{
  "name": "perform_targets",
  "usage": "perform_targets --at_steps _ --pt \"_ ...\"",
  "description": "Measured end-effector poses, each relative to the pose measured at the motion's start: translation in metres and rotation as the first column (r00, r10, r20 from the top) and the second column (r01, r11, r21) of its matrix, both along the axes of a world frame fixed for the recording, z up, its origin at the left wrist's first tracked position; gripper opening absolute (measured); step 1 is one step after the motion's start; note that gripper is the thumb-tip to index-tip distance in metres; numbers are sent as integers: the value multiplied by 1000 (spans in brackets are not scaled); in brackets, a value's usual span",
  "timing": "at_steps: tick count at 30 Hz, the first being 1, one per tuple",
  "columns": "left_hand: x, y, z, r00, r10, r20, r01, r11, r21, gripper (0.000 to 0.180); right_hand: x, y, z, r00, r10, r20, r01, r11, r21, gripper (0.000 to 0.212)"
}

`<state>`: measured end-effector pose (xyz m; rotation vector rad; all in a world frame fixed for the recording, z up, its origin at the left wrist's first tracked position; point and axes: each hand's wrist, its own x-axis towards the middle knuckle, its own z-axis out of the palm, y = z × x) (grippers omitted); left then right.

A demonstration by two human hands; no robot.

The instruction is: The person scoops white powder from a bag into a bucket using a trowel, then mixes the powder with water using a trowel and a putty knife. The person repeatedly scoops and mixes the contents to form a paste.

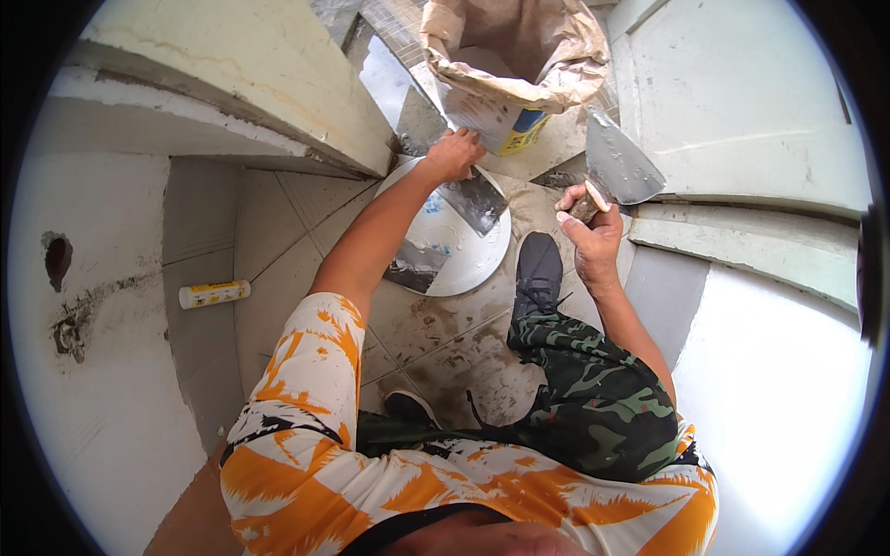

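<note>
Scraper (621,162): in right hand (593,230), fingers closed round its short, caked handle; blade flared, grey, smeared, pointing ahead of the grip. Left hand (454,155) at far rim of round white tub (484,257), fingers curled; can't tell whether pinching anything. Step in hand: looks like readying scraper and tub. Next move probably calls for steady hold on both. Bag (519,88) ahead of hands: crumpled brown paper, mouth open. Floor (459,338) nearer the body: tile, dirt-streaked.

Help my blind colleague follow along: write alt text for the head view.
A person's right hand holds a wide-bladed metal scraper; the left hand is at the far edge of a round white container or lid, near an open brown paper bag.
</note>
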<state>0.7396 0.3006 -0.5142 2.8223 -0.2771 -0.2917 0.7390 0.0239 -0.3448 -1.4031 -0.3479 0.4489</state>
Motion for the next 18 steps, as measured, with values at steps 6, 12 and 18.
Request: perform_targets --at_steps 6,12,18 --pt "-10 27 21 937 96 -336 -294 738 -607 21 26 -24 -10 959 -284 -11 283 954 99 35" --pt "-65 28 61 717 310 -624 -654 -12 -757 10 36 -31 -4 951 -297 -84 306 943 131 33" --pt "-76 -56 23 433 239 -869 -738 -459 -494 11 42 -19 3 951 -297 -89 303 950 73 31"
